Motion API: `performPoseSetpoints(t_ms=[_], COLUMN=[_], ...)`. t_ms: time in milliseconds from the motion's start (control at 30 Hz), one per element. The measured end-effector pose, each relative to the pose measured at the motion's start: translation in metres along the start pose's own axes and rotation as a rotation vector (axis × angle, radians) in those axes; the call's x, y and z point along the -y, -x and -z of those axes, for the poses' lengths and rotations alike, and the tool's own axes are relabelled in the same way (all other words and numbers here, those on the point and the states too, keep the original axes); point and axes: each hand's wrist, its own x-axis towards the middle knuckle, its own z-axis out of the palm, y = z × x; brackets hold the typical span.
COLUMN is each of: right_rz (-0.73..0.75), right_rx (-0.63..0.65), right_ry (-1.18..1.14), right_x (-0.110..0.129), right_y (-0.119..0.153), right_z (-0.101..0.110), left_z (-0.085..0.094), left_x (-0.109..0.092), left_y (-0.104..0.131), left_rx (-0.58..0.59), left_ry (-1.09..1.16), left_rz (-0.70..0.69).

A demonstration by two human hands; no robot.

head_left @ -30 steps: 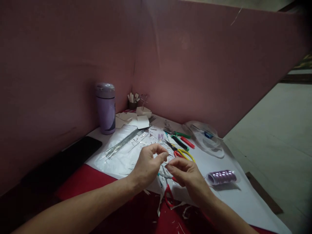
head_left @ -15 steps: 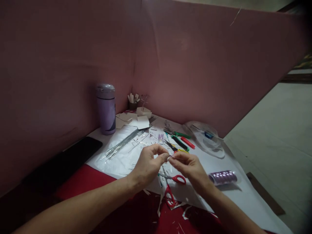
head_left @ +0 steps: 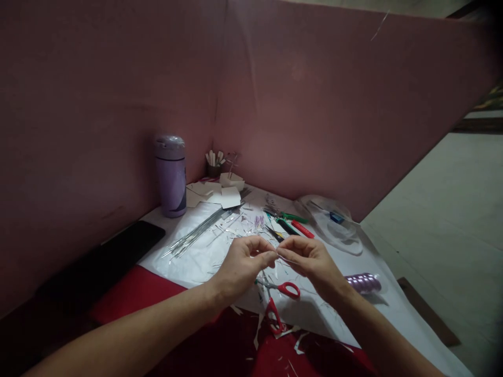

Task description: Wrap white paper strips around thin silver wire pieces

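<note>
My left hand is closed in a pinch over the white sheet, thumb against the fingers. Facing it, my right hand pinches too, its fingertips nearly meeting the left ones. Whatever lies between the fingertips is too thin and small to make out. Red-handled scissors lie spread just below the hands. Behind them are black-bladed scissors, partly hidden by my right hand, green-handled pliers and a red tool. A bundle of thin wires rests to the left.
A purple bottle stands at the back left, near a black flat object. White card pieces and a small pot of sticks sit in the corner. On the right are a clear plastic bag and a purple roll.
Both hands have shifted slightly to the right, and the right one now covers the yellow scissor handle and more of the purple roll. The fingertips remain close together.
</note>
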Motion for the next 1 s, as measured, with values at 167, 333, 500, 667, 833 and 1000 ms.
performPoseSetpoints(t_ms=[167,333,500,667,833,1000], right_rz=[-0.105,-0.144,-0.034,0.208,0.134,-0.04], right_rx=[-0.101,-0.142,-0.114,-0.091,-0.069,-0.114], right_ry=[-0.243,-0.27,-0.209,-0.097,-0.35,-0.487], right_x=[-0.019,-0.022,-0.026,-0.03,-0.021,-0.017], right_y=[0.012,0.015,0.012,0.009,0.015,0.019], right_z=[-0.024,-0.033,-0.024,-0.012,-0.026,-0.041], left_z=[0.001,0.002,0.002,0.001,-0.002,-0.006], left_x=[0.003,0.005,0.008,0.002,-0.001,0.0], left_y=[-0.003,-0.004,-0.005,-0.004,-0.001,0.001], left_rx=[-0.13,-0.172,-0.11,-0.154,-0.147,-0.217], left_ry=[0.053,0.064,0.157,0.116,0.084,0.023], left_rz=[0.03,0.027,0.054,0.026,-0.02,-0.017])
